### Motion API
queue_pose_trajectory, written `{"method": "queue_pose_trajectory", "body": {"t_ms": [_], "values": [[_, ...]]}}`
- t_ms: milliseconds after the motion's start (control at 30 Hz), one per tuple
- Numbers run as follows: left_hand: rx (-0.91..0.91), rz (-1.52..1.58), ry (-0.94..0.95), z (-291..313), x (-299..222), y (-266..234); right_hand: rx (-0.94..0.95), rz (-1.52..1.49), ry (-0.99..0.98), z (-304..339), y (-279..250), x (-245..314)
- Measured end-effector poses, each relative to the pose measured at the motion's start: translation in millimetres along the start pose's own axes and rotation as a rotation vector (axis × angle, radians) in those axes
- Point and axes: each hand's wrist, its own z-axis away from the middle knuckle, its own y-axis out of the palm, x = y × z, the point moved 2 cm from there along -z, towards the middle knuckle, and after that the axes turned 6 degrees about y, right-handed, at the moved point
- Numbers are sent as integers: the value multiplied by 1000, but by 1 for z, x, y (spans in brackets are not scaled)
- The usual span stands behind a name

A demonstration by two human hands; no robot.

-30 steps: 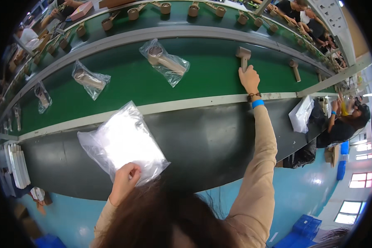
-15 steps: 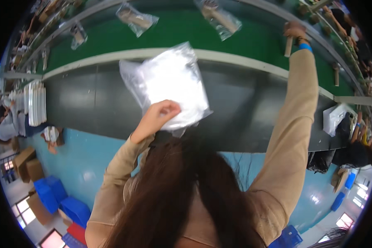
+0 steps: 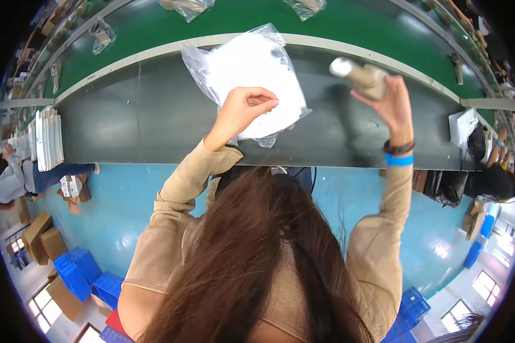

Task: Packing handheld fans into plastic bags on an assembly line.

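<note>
A stack of clear plastic bags point(image 3: 254, 66), white with glare, lies on the dark worktable in front of me. Over its near part is my left hand point(image 3: 241, 111), thumb and fingertips pinched together; whether bag film is between them cannot be made out. To the right, above the table, my right hand point(image 3: 393, 106) grips a beige handheld device point(image 3: 369, 83) by its wider block-like end. Its cylindrical part points left and ends in a pale, blurred tip. A blue band and a dark bracelet circle my right wrist.
Past the table's pale rim point(image 3: 212, 40) runs a green conveyor belt point(image 3: 246, 17) carrying bagged items point(image 3: 306, 7). White flat pieces stand stacked point(image 3: 50, 140) at the table's left end. A white bag point(image 3: 462, 127) lies at the right end, near another person's arm. Blue crates point(image 3: 77, 274) stand on the floor.
My right hand has come back from the belt to above the table, bringing the beige device. My left hand stays pinched over the bags. The whole view has shifted.
</note>
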Motion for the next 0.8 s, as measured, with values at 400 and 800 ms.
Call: {"method": "queue_pose_trajectory", "body": {"t_ms": [400,800], "values": [[-83,22,41,20,36,33,-536,1148,-837,95,85,-136],[-252,54,110,28,51,37,-806,1024,-797,87,98,-158]]}}
